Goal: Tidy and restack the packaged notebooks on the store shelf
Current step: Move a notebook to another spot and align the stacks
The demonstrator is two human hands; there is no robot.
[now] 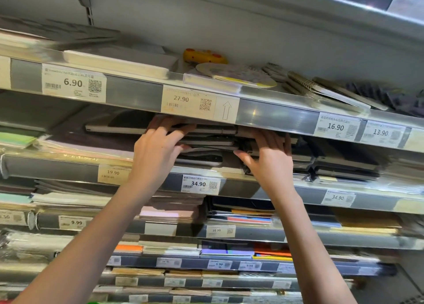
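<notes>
A stack of dark packaged notebooks (206,143) lies on the second shelf (229,177), just under the upper shelf's price rail. My left hand (156,147) grips the left side of the stack, fingers curled over its upper notebooks. My right hand (270,156) holds the right side, thumb under a notebook and fingers over the top. The fingertips of both hands are partly hidden by the rail above.
The upper shelf (275,113) holds white packs (114,62), a yellow toy (204,55), a round item (236,75) and spiral notebooks (321,87). More dark notebooks (344,163) lie right of the stack, pale paper packs (80,143) to its left. Lower shelves hold coloured notebooks.
</notes>
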